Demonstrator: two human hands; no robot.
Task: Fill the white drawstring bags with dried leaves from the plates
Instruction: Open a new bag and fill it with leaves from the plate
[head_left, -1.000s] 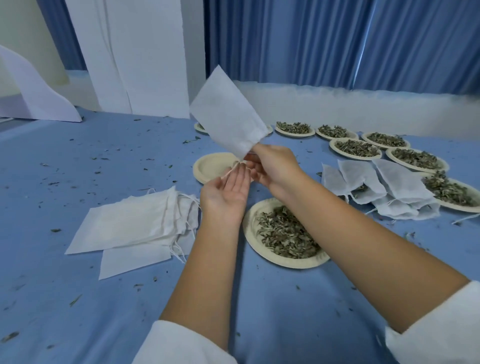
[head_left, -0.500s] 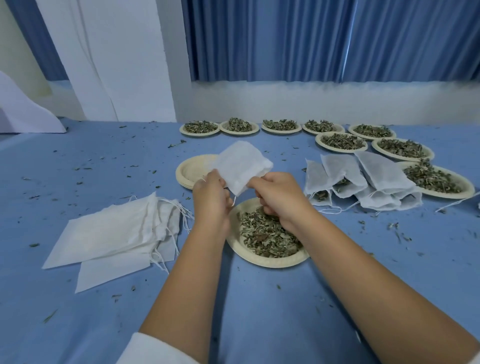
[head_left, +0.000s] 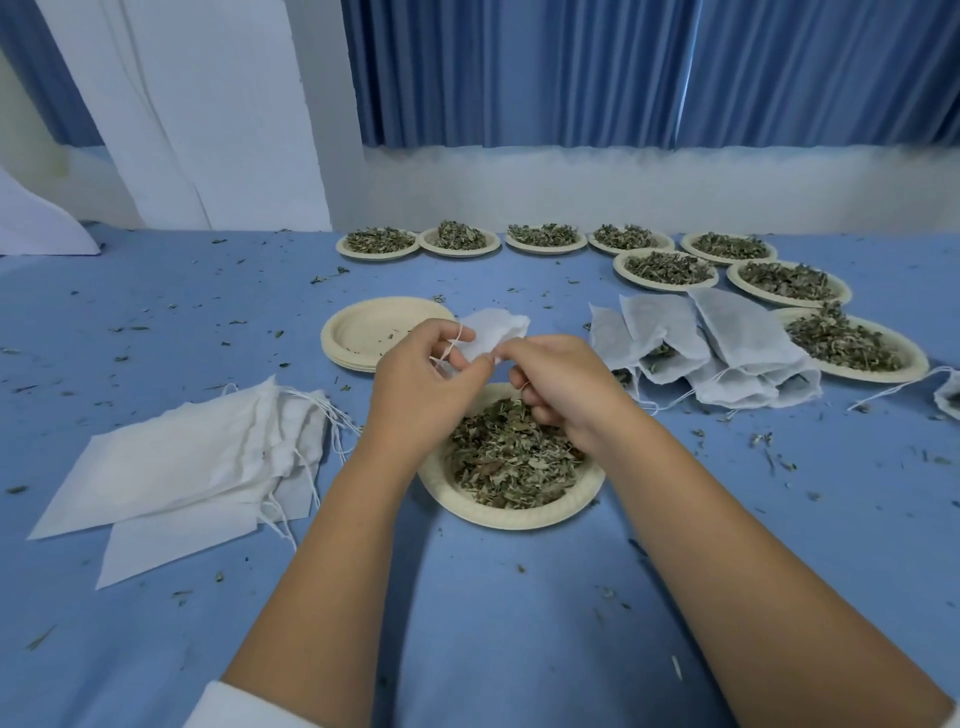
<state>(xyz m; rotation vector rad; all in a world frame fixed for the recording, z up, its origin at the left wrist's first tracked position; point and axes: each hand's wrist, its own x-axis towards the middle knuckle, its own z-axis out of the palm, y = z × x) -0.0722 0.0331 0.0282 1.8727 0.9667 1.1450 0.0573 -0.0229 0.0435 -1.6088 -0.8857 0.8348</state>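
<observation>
Looking down from the head camera, we see the left hand (head_left: 421, 374) and right hand (head_left: 561, 384) both pinching the mouth of an empty bag (head_left: 496, 330), held just above the far rim of the plate (head_left: 519, 519) of leaves (head_left: 514, 457). We judge that a half-opened mouth would spill leaves onto the table (head_left: 156, 322), and that the string (head_left: 451, 345) across the left fingers could snag.

The left hand (head_left: 421, 384) and right hand (head_left: 566, 384) hide the mouth of the held bag (head_left: 496, 330) and the far rim of the near plate (head_left: 519, 514). The right edge cuts off a second bag (head_left: 948, 392).
</observation>
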